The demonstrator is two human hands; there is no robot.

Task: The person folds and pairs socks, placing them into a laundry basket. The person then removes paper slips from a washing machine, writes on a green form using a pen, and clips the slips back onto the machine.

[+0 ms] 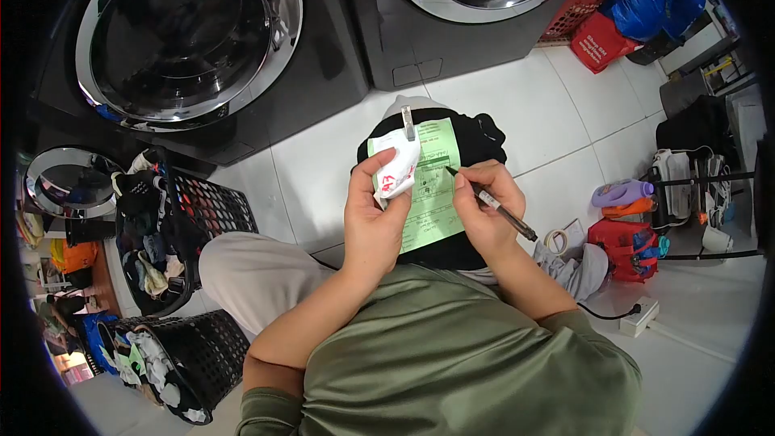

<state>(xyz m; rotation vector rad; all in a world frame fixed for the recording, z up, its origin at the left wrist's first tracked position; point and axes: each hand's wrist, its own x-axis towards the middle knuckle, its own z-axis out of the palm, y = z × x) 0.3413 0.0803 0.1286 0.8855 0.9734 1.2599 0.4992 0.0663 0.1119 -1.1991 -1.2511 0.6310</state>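
Note:
My left hand (371,216) pinches a white slip (397,163) with red handwriting between thumb and fingers. A metal clip (408,124) grips the slip's upper end. Beneath the slip is a green form (428,222) with printed lines and some dark handwriting. My right hand (491,203) holds a dark pen (507,216), its tip at the form's middle right. The form lies over a black cloth item (482,136) in front of my body. Part of the form is hidden by the slip and my left hand.
Two dark front-loading washing machines (327,85) stand ahead. Black laundry baskets (211,347) full of clothes are at my left. At right are a red bag (626,246), a purple bottle (622,193), a tape roll (555,242) and a power strip (639,317). White tiles (557,161) cover the floor.

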